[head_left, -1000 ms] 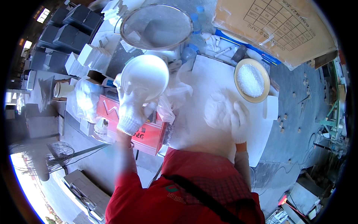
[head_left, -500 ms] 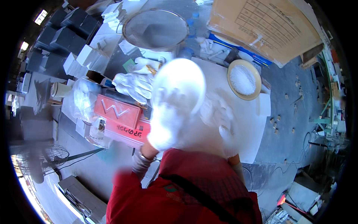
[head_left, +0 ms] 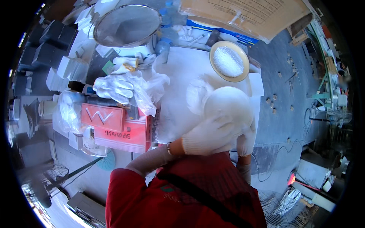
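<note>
A round white dish, slightly blurred, is tilted in front of my body above the white tabletop. My left hand, in a white knit glove, reaches across from the left, its fingers closed on the dish's near side. At the near right rim my right hand, also gloved, grips the same dish; some of its fingers are hidden behind it. A crumpled translucent white heap, too blurred to name, lies just left of the dish. Beyond it stands a yellowish bowl of white granules.
On the left are a pink-red box, loose white gloves and a clear plastic bag. A large mesh sieve stands at the far left. A cardboard box is at the back; a white block sits at the table's right edge.
My left hand has moved right, bringing the white dish from the middle left to my right hand, which now meets its rim. The view has shifted, and a plastic bag shows beside the gloves.
</note>
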Motion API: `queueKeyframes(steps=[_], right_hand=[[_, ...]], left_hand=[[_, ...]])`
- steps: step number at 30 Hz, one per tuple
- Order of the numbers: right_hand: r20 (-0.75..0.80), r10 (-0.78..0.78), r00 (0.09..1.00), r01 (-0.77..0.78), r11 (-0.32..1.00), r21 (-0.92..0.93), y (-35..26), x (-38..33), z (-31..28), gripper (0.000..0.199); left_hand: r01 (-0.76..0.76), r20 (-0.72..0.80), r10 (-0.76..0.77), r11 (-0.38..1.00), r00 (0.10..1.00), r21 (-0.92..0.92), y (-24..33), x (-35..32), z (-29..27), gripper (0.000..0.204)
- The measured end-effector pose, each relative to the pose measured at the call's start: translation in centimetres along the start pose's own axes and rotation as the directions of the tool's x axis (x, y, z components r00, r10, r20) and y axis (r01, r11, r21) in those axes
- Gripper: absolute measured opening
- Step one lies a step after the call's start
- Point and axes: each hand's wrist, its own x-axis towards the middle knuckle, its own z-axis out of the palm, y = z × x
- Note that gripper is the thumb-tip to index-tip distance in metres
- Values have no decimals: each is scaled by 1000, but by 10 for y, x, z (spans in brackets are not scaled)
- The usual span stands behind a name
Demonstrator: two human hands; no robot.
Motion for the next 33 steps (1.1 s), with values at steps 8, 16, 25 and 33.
queueKeyframes(steps=[8, 16, 25, 33], right_hand=[[-174, -278, 945, 231, 941, -248, -47, 42, -21, 80], [-72, -559, 826, 291, 533, -794, -67, 119, 35, 92], [-108, -264, 958, 116, 708, -697, -49, 71, -52, 87], [-186, -213, 959, 59, 795, -604, -3, 40, -5, 87]], left_hand=[[350, -327, -328, 937, 886, 8, -106, -75, 19, 30], [445, -404, -438, 892, 803, -83, -115, -77, 28, 24], [490, -473, -456, 870, 754, -56, -177, -50, 38, 42], [309, -166, -277, 926, 946, 216, -188, -11, 49, 61]])
